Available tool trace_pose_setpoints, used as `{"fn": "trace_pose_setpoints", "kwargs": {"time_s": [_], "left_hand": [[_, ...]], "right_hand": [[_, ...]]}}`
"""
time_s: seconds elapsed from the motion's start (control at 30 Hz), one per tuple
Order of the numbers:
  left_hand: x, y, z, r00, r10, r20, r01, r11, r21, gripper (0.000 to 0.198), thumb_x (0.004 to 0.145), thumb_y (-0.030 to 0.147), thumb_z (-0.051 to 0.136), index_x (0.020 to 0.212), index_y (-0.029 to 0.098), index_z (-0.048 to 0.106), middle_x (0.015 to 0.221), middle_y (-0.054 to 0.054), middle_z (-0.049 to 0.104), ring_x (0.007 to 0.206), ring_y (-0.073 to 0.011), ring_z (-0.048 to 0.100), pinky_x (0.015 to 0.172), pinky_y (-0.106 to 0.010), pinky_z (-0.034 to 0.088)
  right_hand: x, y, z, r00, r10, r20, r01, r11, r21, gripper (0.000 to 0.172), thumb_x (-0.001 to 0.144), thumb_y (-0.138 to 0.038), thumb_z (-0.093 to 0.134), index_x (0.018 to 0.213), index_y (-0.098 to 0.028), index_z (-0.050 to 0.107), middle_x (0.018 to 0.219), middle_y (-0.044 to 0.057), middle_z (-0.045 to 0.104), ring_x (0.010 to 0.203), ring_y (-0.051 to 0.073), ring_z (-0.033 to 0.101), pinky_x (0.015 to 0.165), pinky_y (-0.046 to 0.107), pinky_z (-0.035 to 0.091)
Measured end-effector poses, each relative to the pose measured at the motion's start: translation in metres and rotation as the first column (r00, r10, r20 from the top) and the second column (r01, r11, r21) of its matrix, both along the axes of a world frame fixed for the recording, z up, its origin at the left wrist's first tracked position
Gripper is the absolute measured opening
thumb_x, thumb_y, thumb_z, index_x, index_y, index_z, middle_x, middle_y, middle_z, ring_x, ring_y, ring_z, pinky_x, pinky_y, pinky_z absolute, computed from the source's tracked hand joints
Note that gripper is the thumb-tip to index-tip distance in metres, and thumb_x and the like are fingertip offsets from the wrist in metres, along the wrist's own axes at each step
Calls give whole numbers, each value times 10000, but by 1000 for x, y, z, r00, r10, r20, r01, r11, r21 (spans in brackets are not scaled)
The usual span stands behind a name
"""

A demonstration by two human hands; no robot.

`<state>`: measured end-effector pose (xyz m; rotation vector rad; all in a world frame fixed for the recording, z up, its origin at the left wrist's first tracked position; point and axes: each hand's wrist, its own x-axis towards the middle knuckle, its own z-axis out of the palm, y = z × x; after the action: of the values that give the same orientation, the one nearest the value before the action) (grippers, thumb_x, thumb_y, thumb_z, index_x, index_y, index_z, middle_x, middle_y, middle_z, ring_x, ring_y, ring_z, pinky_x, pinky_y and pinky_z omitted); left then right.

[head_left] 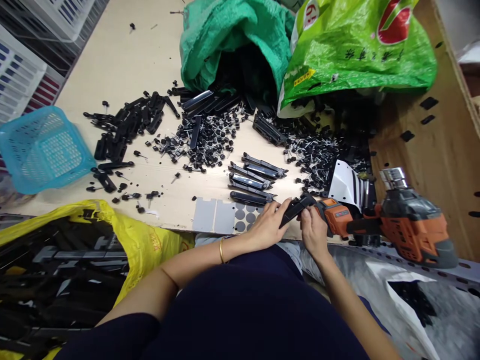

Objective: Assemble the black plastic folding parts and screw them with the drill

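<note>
Black bar at the near edge of the desk, clamped between fingers of left hand and right hand, just beside 1 orange power tool. Judged early going: about 5 bars laid in a row nearby, heaps of loose pins beyond counting remaining. Also 1 blue basket, 2 green sacks, 1 yellow bag.
</note>
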<state>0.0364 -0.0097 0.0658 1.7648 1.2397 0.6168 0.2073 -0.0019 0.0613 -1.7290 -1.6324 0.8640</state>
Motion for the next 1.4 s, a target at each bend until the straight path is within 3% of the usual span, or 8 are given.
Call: {"fn": "trace_pose_setpoints", "kwargs": {"time_s": [0.13, 0.23, 0.4, 0.6, 0.8, 0.97, 1.1, 1.4], "left_hand": [[3, -2, 7, 994, 13, 107, -4, 996, -86, 671, 820, 185, 531, 1429, 214, 249, 1177, -122, 499, 1174, -279, 464, 1013, -459, 411], [1, 0, 6, 997, 16, 73, -14, 1000, -23, 666, 835, 182, 524, 1437, 199, 240, 1188, -126, 486, 1153, -273, 462, 1008, -453, 419], [-8, 8, 0, 999, 32, 32, -37, 986, 164, 696, 860, 164, 499, 1467, 258, 172, 1231, -103, 459, 1185, -254, 432, 1034, -453, 392], [-34, 10, -1, 956, 224, 187, -235, 971, 39, 618, 837, 231, 552, 1409, 226, 319, 1284, -110, 503, 1211, -241, 466, 1050, -436, 371], [-69, -10, -14, 750, 610, 255, -563, 792, -236, 522, 808, 358, 587, 1272, 161, 449, 1219, -103, 577, 1130, -212, 545, 982, -352, 417], [-88, -22, -24, 412, 846, 340, -695, 533, -483, 412, 744, 417, 644, 1044, 148, 557, 947, -36, 630, 853, -151, 602, 774, -262, 484], [-92, -18, -21, 248, 887, 390, -631, 454, -629, 428, 675, 420, 709, 983, 146, 593, 887, -16, 642, 762, -125, 599, 704, -240, 480], [-81, 18, -10, 131, 806, 577, -337, 583, -739, 402, 655, 373, 737, 947, 113, 644, 839, -44, 680, 734, -134, 630, 685, -236, 503]], "right_hand": [[4, 5, -5, 971, 50, 235, -106, 967, 233, 433, 897, -528, 357, 596, -230, 445, 546, 8, 458, 515, 148, 430, 526, 292, 339], [-5, 6, -4, 999, -4, -52, 10, 995, 98, 474, 904, -545, 365, 555, -227, 416, 487, -21, 375, 439, 118, 354, 448, 273, 292], [-24, 7, 4, 814, -178, -553, 98, 980, -172, 468, 808, -612, 524, 571, -221, 422, 475, -60, 315, 386, 74, 239, 365, 232, 232], [-16, 67, 8, 904, 213, -371, -281, 950, -137, 519, 814, -679, 429, 718, -192, 583, 594, 17, 562, 489, 117, 451, 502, 263, 391], [-45, 198, -16, 965, 56, 257, -97, 984, 147, 242, 804, -410, 533, 869, -178, 552, 912, 113, 620, 898, 244, 548, 832, 389, 422], [-77, 254, -31, 987, 0, 162, -3, 1000, 21, 97, 720, -197, 611, 730, -179, 515, 973, 146, 585, 1014, 277, 512, 942, 428, 369], [-78, 251, -25, 997, -55, -60, 46, 989, -143, 229, 745, -168, 595, 574, -201, 447, 650, 46, 527, 752, 195, 533, 783, 367, 453], [-51, 190, 5, 893, -8, -449, -186, 904, -386, 311, 651, -345, 769, 621, -156, 524, 508, -41, 451, 459, 59, 410, 465, 221, 412]]}}
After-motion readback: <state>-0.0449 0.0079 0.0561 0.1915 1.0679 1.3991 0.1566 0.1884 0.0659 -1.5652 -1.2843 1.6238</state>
